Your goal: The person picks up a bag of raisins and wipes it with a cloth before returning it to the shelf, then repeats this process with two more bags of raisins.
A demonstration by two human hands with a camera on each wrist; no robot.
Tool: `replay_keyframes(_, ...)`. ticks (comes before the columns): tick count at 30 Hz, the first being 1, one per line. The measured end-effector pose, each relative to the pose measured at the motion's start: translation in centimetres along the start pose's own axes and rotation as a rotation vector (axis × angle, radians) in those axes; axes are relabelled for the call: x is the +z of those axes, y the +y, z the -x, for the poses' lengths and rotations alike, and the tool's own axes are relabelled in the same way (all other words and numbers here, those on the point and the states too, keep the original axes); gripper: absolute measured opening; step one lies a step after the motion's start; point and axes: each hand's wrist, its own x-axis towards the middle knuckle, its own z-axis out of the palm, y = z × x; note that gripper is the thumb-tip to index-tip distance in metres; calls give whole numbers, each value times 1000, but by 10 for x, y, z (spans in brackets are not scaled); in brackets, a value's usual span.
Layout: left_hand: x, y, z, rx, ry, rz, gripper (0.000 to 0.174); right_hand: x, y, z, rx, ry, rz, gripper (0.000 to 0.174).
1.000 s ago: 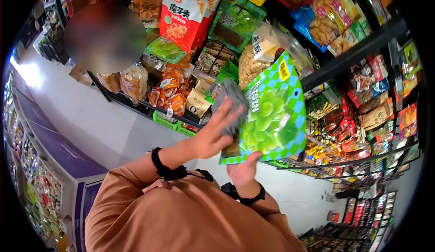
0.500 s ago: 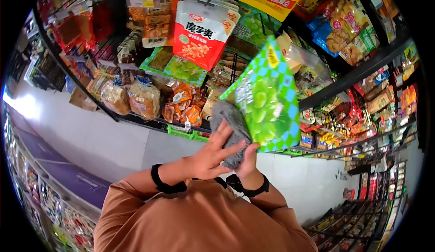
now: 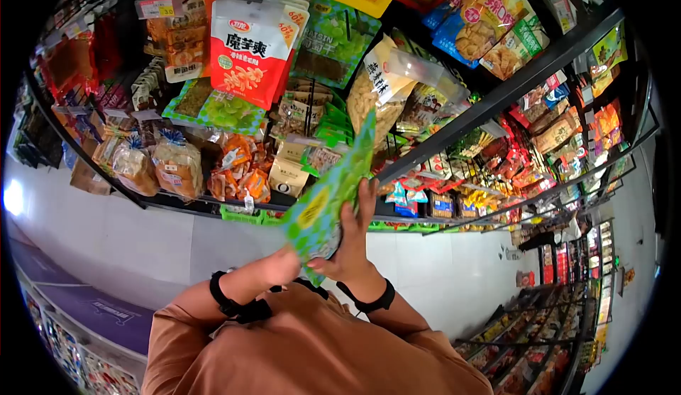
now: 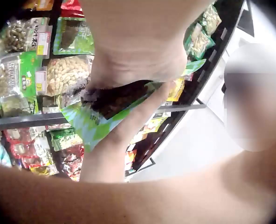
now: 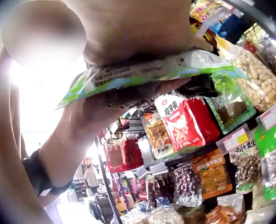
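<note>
Right hand [image 3: 352,242] holds the green checkered bag [image 3: 330,193], fingers spread along 1 side, thumb on the other near the low end. Left hand [image 3: 284,266] is blurred; from the right wrist we see 1 fairly straight finger by dark fuzzy cloth [image 5: 124,97], against the bag. Pinch or flat press: we cannot tell. For good contact we'd brace the bag with the right palm and press evenly with the left; a bag this limp likely folds under a hard push.

Bag is in front of the torso, between the 2 hands, nearly edge-on. Long axis slants: 1 corner points up and right at the shelving, yellow-label end low and left.

Beyond: peanut bag [image 3: 363,97], red-and-white packs [image 3: 245,58], black rail [image 3: 496,99] at right, pale floor [image 3: 425,267] below.
</note>
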Motion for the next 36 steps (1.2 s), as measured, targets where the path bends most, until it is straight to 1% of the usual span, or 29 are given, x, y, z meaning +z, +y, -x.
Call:
replay_keyframes(1,6,-4,0,37,-35,-60,74,-6,5,1,-18,12,-14,92)
replay_keyframes(3,21,-7,0,47,-121,-195,74,-21,19,5,257,59,-300,92)
replay_keyframes(4,29,-6,5,-50,-161,-243,71,-28,30,12,367,69,-397,93)
replay_keyframes(5,39,10,-4,-19,-260,-456,72,-41,42,9,324,57,-398,90)
replay_keyframes(7,58,6,-13,35,-359,-740,69,-28,95,97,923,-71,-1351,93)
replay_keyframes(9,85,-7,-22,97,-334,-1171,68,-68,54,80,842,-95,-1749,98)
replay_keyframes(10,98,-11,-27,46,-294,-1222,67,-84,46,75,931,-117,-1768,106)
replay_keyframes(11,105,-22,-32,33,-298,-1239,67,-89,48,74,923,-112,-1790,106)
replay_keyframes(13,114,-48,-38,246,-37,-1249,72,-97,52,75,556,-231,-1575,111)
replay_keyframes(14,123,-52,-42,220,78,-1195,71,-95,48,94,643,-178,-1534,117)
replay_keyframes(15,120,-63,-42,215,76,-1210,71,-109,43,92,535,-200,-1499,114)
replay_keyframes(17,110,-87,-41,-148,324,-421,65,-116,58,103,167,-268,-985,108)
replay_keyframes(18,114,-90,-41,-285,384,-317,60,-125,57,106,135,-272,-962,103)
replay_keyframes(19,118,-97,-36,-290,388,-329,60,-130,59,110,133,-264,-973,103)
replay_keyframes(21,120,-109,-22,-250,252,-508,61,-138,63,115,74,-206,-973,102)
replay_keyframes(23,130,-113,-22,-256,223,-514,63,-148,66,120,65,-174,-986,102)
replay_keyframes(25,149,-110,-27,-34,36,-697,65,-163,72,119,83,-139,-916,102)
replay_keyframes(26,160,-106,-26,-186,26,-552,72,-172,76,116,152,-108,-858,102)
replay_keyframes(27,173,-103,-27,-183,15,-550,72,-175,86,119,223,-51,-835,100)
replay_keyframes(29,198,-95,-33,-279,-128,-193,82,-191,110,118,183,13,-652,97)
replay_keyframes(30,207,-91,-37,-275,-140,-189,82,-199,115,115,116,46,-594,92)
replay_keyframes(32,219,-87,-45,-458,-158,-266,92,-210,116,120,139,51,-547,91)
replay_keyframes(34,224,-91,-53,-450,-180,-223,93,-220,110,125,199,52,-464,89)
replay_keyframes(36,228,-97,-61,-429,-190,-176,93,-218,105,127,165,41,-440,89)
